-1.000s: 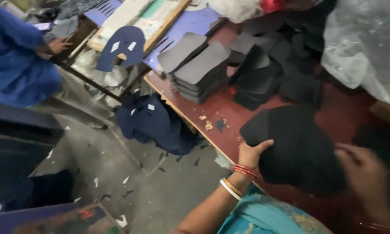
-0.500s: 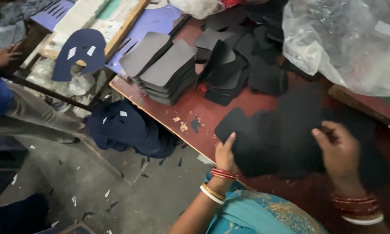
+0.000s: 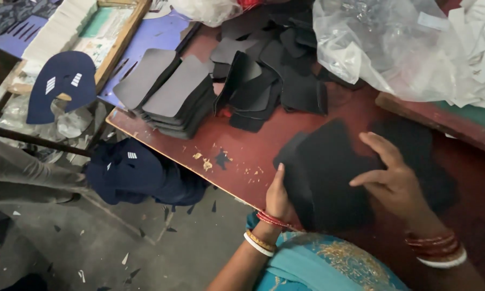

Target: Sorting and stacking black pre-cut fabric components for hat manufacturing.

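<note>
Nearest to me, my left hand [image 3: 279,196] is gripping the near left edge of a stack of flat black fabric cut pieces [image 3: 328,172], thumb lying up along the side and the other fingers hidden underneath, so the hand is closed around that edge. Red and white bangles are sitting on that wrist, just above my teal embroidered garment [image 3: 318,267]. My right hand [image 3: 394,180] is resting on top of the same stack, fingers spread and pointing left, pressing flat rather than pinching; it is touching the top piece only, with nothing closed inside it. The stack is lying on the worn red-brown wooden table [image 3: 242,151], close to its near edge and right in front of me.

A little farther out, small pale scraps and one dark chip are lying on the bare tabletop just left of the stack. Beyond them, at the table's left corner, a pile of grey curved cut pieces [image 3: 170,94] is sitting fanned out, and just beside it a loose heap of black shaped pieces [image 3: 269,81] is leaning and overlapping. To the right, a crumpled clear plastic bag [image 3: 382,48] is bulging over the table, touching a bundle of white paper shapes [image 3: 479,48].

Below the table's edge, a bunch of dark navy fabric pieces [image 3: 134,172] is lying on the grey floor. Farthest left, one navy cut piece with white marks [image 3: 62,89] is resting well apart from everything I am handling.
</note>
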